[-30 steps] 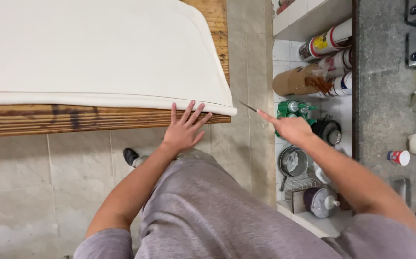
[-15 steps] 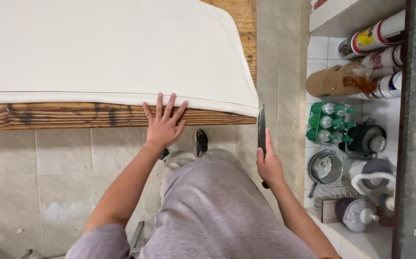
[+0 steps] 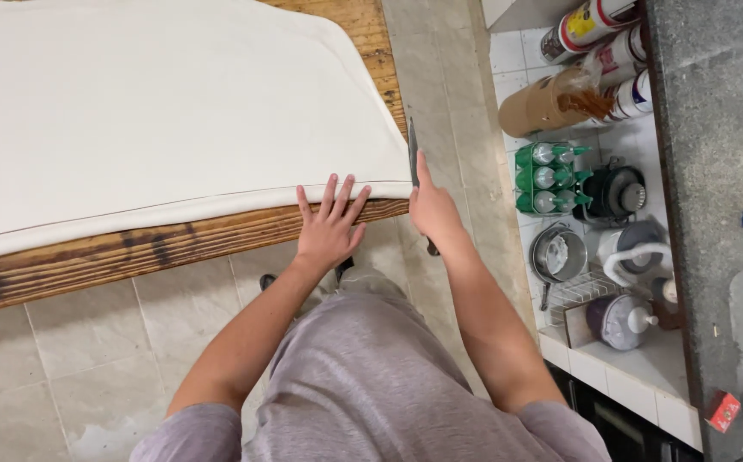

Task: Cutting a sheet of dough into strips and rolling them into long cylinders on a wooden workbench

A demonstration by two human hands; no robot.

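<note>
A large sheet of white dough (image 3: 157,111) covers most of a wooden table (image 3: 132,252). My left hand (image 3: 329,227) lies flat with fingers spread on the near edge of the dough and the table's front edge. My right hand (image 3: 433,210) grips a knife (image 3: 413,154) at the dough's right corner, with the index finger laid along the blade, which points away from me. The knife's dark handle end shows below my palm.
A tiled floor (image 3: 80,359) lies below the table. To the right, a low tiled shelf holds a brown jug (image 3: 547,103), a green crate of bottles (image 3: 547,178), a black kettle (image 3: 615,192), pots and spray cans. A grey stone counter (image 3: 714,128) runs along the far right.
My right hand has brought the knife in from the right to the dough's corner. My left hand has stayed flat on the dough's edge. The camera view has shifted.
</note>
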